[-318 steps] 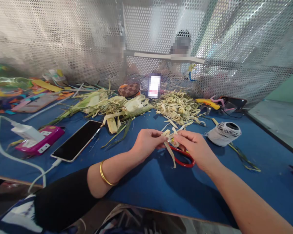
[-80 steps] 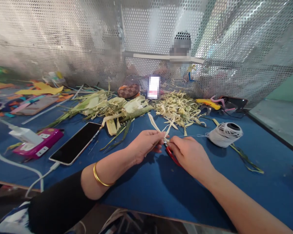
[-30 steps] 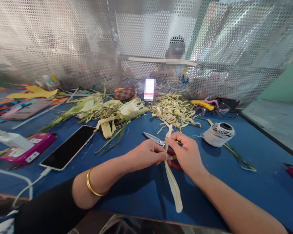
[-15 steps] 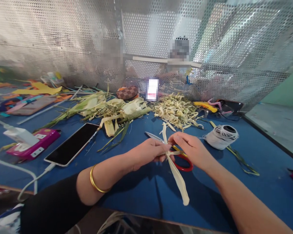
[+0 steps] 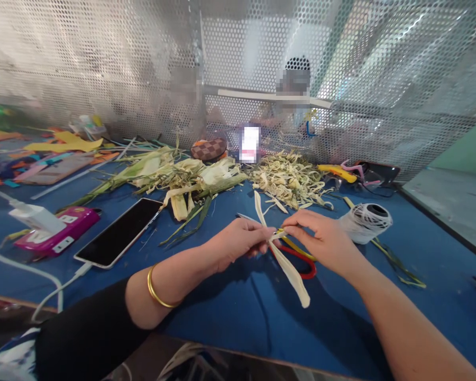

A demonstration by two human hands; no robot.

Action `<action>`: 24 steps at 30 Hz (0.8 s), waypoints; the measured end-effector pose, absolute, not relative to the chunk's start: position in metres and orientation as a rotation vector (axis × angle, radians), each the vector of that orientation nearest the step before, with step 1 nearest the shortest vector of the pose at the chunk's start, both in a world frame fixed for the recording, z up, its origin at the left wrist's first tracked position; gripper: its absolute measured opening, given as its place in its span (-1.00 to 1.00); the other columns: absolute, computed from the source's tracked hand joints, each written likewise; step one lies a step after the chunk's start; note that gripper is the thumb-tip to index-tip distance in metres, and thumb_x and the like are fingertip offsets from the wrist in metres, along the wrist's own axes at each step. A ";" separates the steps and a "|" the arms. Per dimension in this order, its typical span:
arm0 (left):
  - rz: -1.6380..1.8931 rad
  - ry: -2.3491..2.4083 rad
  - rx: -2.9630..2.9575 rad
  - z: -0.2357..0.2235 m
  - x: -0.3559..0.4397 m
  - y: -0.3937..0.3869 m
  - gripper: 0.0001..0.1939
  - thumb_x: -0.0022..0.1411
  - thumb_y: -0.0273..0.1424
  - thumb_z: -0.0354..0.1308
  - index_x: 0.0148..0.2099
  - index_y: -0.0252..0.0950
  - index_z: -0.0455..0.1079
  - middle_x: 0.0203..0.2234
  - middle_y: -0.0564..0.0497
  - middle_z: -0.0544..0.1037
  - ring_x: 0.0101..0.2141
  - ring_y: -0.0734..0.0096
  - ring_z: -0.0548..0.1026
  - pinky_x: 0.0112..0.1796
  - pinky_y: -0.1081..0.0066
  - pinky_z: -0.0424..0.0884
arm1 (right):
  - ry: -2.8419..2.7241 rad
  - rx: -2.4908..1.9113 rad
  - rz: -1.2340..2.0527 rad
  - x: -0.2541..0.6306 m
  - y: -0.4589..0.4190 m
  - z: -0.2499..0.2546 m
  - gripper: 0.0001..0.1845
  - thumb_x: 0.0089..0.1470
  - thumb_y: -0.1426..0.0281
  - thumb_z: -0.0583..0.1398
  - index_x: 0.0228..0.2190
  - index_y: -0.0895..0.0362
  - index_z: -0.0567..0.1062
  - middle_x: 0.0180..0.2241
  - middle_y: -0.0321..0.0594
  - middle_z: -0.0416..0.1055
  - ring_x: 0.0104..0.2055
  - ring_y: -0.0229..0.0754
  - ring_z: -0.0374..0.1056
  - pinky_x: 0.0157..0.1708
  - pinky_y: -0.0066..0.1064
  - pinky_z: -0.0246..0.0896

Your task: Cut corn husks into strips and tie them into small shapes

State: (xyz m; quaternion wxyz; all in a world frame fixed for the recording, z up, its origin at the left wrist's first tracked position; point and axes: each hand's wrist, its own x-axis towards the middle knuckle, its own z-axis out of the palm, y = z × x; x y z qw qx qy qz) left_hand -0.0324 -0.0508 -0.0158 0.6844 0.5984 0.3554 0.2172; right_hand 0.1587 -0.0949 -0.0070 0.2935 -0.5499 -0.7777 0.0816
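Note:
Between finger and thumb, my left hand [image 5: 244, 236] pinches a pale corn husk strip [image 5: 291, 275] near its middle. One end of the strip points up and away; the wider end hangs toward me. My right hand [image 5: 317, 235] is closed on a short narrow piece of husk that crosses the strip at the pinch. Beneath both hands, scissors [image 5: 307, 272] with red and yellow handles lie on the blue table [image 5: 218, 323], partly hidden by the fingers and husk. A spool of white thread [image 5: 367, 223] stands just beyond my right hand.
Corn husks [image 5: 182, 177] and a heap of shredded husk [image 5: 289, 180] lie at the back before a perforated metal screen [image 5: 241, 47]. To the left are a charging phone [image 5: 119, 233] and a magenta power strip [image 5: 59, 233]. A checkered pouch [image 5: 209, 150] sits behind the husks.
My right hand has drawn its fingers together on the narrow husk piece, pulling it slightly up and right. The long strip's near end has swung up a little.

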 end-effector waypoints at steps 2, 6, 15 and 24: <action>0.518 0.795 1.275 -0.017 -0.032 -0.050 -0.58 0.08 -0.09 0.15 -0.56 -0.36 0.41 -0.67 0.06 0.39 -0.65 0.61 0.25 -0.55 0.51 0.17 | -2.027 -1.406 0.033 0.159 -0.094 -0.009 -0.82 0.16 0.36 0.09 -0.37 0.08 0.50 -0.32 -0.19 0.49 -0.24 -0.12 0.38 -0.19 -0.26 0.22; 0.553 0.777 1.187 -0.017 -0.031 -0.048 -0.68 0.02 -0.17 0.24 -0.46 -0.38 0.45 -0.58 0.01 0.49 -0.59 0.58 0.36 -0.45 0.50 0.30 | -1.915 -1.334 -0.189 0.158 -0.099 -0.005 -0.82 0.16 0.36 0.11 -0.43 0.08 0.48 -0.37 -0.18 0.50 -0.25 -0.09 0.39 -0.17 -0.22 0.20; 0.564 0.822 1.069 -0.015 -0.032 -0.047 -0.73 -0.06 -0.28 0.35 -0.36 -0.40 0.53 -0.60 0.02 0.51 -0.59 0.59 0.38 -0.45 0.52 0.32 | -2.222 -1.540 0.288 0.146 -0.105 -0.001 -0.62 0.20 0.21 0.05 -0.58 0.11 0.36 -0.61 -0.31 0.37 -0.49 -0.25 0.25 -0.41 -0.42 0.10; 0.529 0.810 1.054 -0.016 -0.032 -0.049 -0.70 -0.20 -0.27 0.42 -0.48 -0.40 0.51 -0.62 0.00 0.52 -0.58 0.56 0.41 -0.43 0.50 0.35 | -2.256 -1.439 0.574 0.146 -0.104 0.001 -0.63 0.19 0.28 0.03 -0.61 0.13 0.32 -0.62 -0.34 0.31 -0.54 -0.32 0.20 -0.52 -0.50 0.01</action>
